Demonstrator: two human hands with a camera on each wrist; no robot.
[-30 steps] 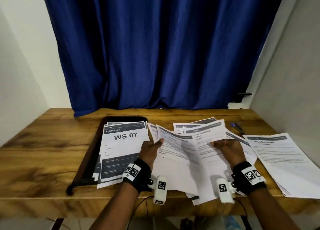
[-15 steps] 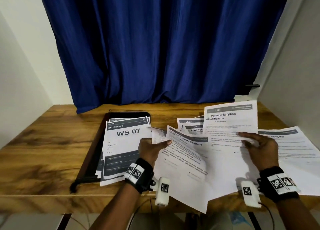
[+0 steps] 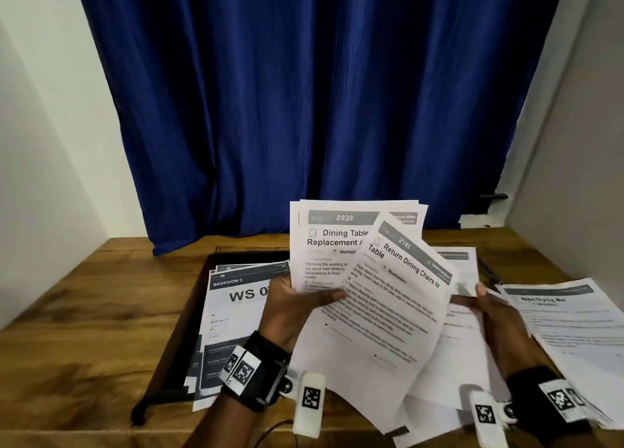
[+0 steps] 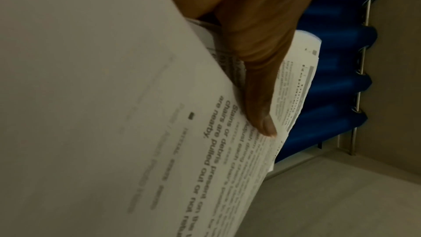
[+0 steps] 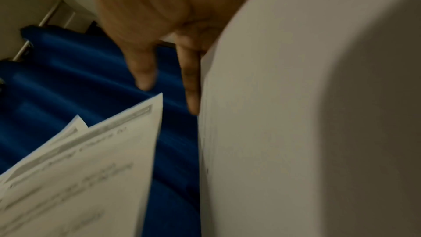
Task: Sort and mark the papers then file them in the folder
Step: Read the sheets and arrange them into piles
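Left hand (image 3: 297,307) pinches upright papers (image 3: 341,241), front sheet (image 3: 391,299) tilted right.

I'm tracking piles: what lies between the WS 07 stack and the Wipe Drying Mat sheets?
In the head view, both hands: left hand gripping fanned white sheets, right hand behind them.

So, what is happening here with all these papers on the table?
A person is sorting printed sheets at a wooden table. The left hand holds up a fanned bundle of sheets, thumb pressed on the front. The right hand touches a sheet lying beside the bundle; its grip is unclear. A black folder lies on the left with a pile of papers on it, and another pile lies on the right.
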